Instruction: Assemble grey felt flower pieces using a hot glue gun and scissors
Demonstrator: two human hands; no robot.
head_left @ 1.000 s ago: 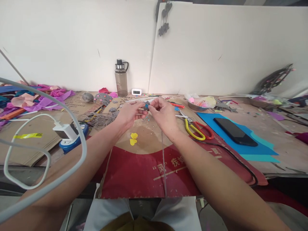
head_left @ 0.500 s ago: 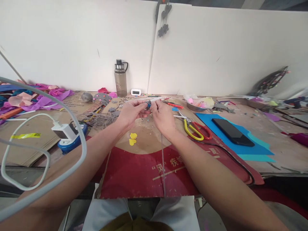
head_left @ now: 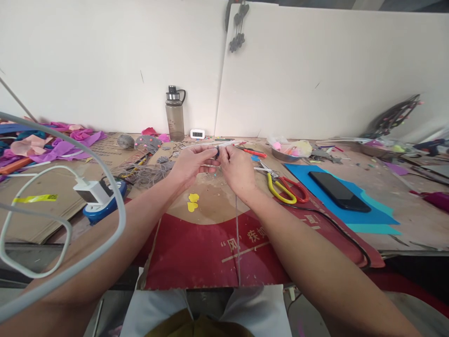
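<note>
My left hand [head_left: 194, 164] and my right hand [head_left: 237, 169] meet over the far part of the cardboard sheet [head_left: 206, 255]. Their fingertips are pinched on a small dark blue-grey piece [head_left: 217, 152], mostly covered by the fingers; its kind is too small to make out. Closer to me on the cardboard are two yellow cut-out pieces [head_left: 192, 202]. Right of my right hand lie scissors [head_left: 286, 188] with one yellow and one red handle, blades apart. A tangle of grey cord [head_left: 149, 172] is left of my left hand.
A bottle [head_left: 174, 117] and a small white clock [head_left: 197, 134] stand by the back wall. On the right, a black phone [head_left: 338, 191] rests on blue sheets [head_left: 379, 216]. A white charger [head_left: 93, 192] with its cable is at left, beside purple and pink scraps [head_left: 66, 142].
Both hands stay together at the same place, with only slight finger movement. The dark blue-grey piece now shows less between the fingertips. The whole view has shifted a little.
</note>
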